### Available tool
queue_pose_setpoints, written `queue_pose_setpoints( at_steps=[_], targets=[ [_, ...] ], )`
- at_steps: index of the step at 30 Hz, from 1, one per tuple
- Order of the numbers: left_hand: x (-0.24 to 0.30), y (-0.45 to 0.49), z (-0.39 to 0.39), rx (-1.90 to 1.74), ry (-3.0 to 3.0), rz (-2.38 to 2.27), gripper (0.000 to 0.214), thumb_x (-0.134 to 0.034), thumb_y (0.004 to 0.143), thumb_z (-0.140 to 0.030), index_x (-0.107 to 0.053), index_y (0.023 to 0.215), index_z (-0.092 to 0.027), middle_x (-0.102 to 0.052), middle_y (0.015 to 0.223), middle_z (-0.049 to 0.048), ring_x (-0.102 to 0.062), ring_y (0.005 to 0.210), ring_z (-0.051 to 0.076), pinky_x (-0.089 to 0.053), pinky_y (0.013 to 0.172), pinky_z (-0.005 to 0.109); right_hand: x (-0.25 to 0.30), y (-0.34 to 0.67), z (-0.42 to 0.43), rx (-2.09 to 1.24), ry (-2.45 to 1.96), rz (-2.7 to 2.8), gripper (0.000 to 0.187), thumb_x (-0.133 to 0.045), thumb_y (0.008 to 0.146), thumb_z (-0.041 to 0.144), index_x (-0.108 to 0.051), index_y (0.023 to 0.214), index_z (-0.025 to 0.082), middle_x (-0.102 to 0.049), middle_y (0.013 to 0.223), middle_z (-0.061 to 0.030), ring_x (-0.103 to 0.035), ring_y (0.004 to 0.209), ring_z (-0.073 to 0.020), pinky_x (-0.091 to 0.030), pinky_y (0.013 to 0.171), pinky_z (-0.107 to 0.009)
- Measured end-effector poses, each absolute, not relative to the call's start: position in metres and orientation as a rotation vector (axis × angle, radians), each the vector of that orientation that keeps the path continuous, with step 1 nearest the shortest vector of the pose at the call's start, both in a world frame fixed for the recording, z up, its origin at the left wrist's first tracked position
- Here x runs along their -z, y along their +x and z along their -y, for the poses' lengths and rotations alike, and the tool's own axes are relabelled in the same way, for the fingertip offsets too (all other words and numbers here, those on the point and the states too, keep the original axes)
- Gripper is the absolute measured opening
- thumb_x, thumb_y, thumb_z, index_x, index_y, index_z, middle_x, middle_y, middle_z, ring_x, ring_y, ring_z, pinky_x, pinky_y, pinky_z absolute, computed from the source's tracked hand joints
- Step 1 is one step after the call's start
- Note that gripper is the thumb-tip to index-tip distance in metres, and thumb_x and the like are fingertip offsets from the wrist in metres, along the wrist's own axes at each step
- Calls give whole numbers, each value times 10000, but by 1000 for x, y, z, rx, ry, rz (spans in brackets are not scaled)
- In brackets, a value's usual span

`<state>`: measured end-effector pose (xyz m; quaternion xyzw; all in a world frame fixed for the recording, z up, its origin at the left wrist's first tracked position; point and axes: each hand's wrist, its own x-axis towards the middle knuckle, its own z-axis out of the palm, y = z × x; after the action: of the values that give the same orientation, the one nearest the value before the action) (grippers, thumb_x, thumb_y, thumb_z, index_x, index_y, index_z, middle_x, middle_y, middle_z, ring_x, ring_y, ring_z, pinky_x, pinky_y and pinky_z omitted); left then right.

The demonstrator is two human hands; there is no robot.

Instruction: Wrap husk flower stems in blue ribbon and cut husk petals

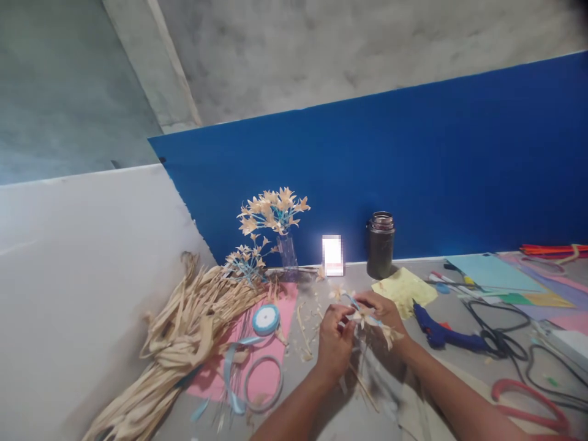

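Both hands meet over the grey table (331,416) near its middle. My left hand (334,340) is closed, pinching a small straw-coloured flower (362,315) on a thin stick. My right hand (383,312) is closed on the same flower from the right, with a light blue ribbon strand (353,301) running over its fingers. A roll of light blue ribbon (266,319) lies on a pink sheet (261,367) to the left of my hands.
A heap of dried husk strips (184,343) lies at left. Finished straw flowers stand in a small vase (287,250) by the blue board. A dark jar (380,245), blue glue gun (441,334), black cable, red scissors (528,404) and coloured paper sheets (496,272) lie right.
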<state>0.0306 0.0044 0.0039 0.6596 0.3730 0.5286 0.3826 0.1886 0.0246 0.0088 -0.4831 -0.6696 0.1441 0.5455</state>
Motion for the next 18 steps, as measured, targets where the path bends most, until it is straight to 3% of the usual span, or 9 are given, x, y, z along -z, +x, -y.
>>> queue_pose_setpoints(
  at_steps=[3,8,18],
  targets=[
    [-4,31,-5,-1323,1628,-984,178,-624,866,-295,-718,988,-206,-664,1015,85,-601,836,196,-451,713,291,-11,188,-23,-377,-1164,1608,185,-598,835,292,-763,792,222,-779,823,-94,-724,794,-269,-563,729,-360],
    [-5,31,-5,-1338,1527,-1023,258,-609,833,-213,-699,1075,-211,-659,1098,86,-589,799,172,-474,752,301,-13,185,-20,-424,-1232,1629,326,-546,890,379,-778,780,178,-784,823,-41,-703,773,-179,-535,756,-242],
    [2,30,-7,-1358,1482,-1024,261,-662,817,-241,-720,1070,-216,-681,1059,75,-591,763,166,-470,760,290,2,184,-24,-475,-1344,1664,247,-554,872,330,-773,809,234,-797,891,-84,-720,870,-254,-522,830,-369]
  ],
)
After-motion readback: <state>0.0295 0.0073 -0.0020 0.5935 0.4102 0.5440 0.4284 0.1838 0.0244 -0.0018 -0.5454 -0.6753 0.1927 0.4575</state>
